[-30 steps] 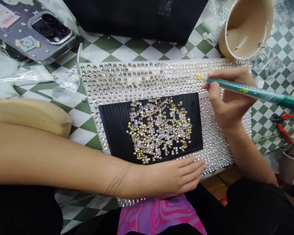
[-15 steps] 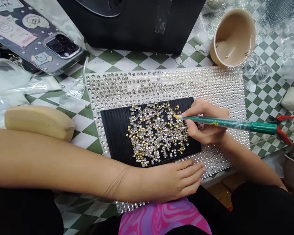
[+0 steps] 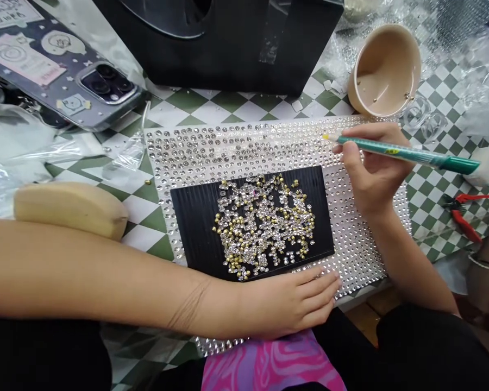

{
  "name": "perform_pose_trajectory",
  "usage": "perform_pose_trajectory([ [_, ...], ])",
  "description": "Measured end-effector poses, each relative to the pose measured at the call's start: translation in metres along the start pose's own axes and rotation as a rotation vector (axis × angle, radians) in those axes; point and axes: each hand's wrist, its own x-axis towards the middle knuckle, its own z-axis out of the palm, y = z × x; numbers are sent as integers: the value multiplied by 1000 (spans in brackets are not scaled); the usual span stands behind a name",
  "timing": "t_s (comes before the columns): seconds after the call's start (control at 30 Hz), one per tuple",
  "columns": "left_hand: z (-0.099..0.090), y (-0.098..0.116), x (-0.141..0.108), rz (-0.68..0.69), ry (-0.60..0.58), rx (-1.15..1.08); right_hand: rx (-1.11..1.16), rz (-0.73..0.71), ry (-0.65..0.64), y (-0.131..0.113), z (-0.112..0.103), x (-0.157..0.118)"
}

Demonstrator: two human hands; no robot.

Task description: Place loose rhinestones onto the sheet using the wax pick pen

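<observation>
My right hand [image 3: 377,168] pinches a green pencil-like stick with a yellow tip [image 3: 415,153]. Its tip hovers at or just over the upper right of a white sheet covered in rows of rhinestones [image 3: 179,149]; contact cannot be made out. Flat across the sheet's lower edge lies my left hand [image 3: 297,304], fingers stretched out and holding nothing. Just beyond it, a black ridged tray [image 3: 195,233] rests on the sheet, bearing loose clear and gold-backed rhinestones [image 3: 264,228]. Whether a stone sticks to the yellow tip is too small to tell.
A beige cup [image 3: 385,70] with a few stones inside stands at the upper right. Behind the sheet is a black box [image 3: 236,49]. To the left are a phone in a stickered case [image 3: 65,65] and a yellowish curved block [image 3: 69,209]. Red-handled pliers [image 3: 464,217] lie right.
My right hand has lifted away from the stones on the black tray and moved up and right with the green stick, over the rhinestone sheet. My left hand has stayed in place.
</observation>
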Motion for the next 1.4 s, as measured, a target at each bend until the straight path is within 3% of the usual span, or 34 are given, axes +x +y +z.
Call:
perform_pose_trajectory([
  [0.4,1,-1,0,8,0,-51,-48,-33,-122,8,3,2],
  [0.63,-1,-3,1,23,-6,-65,70,-18,-46,-1,-2,-4],
  [0.87,5,0,0,7,24,-69,212,-126,-294,-28,-1,-24],
  [1.13,2,1,0,-9,-7,-17,139,-214,-365,-36,2,-23],
  [1.27,1,0,0,-3,-22,-5,143,-194,-345,-35,2,-23],
  [1.4,1,0,0,-7,-6,-9,155,-189,-186,-24,1,-19],
])
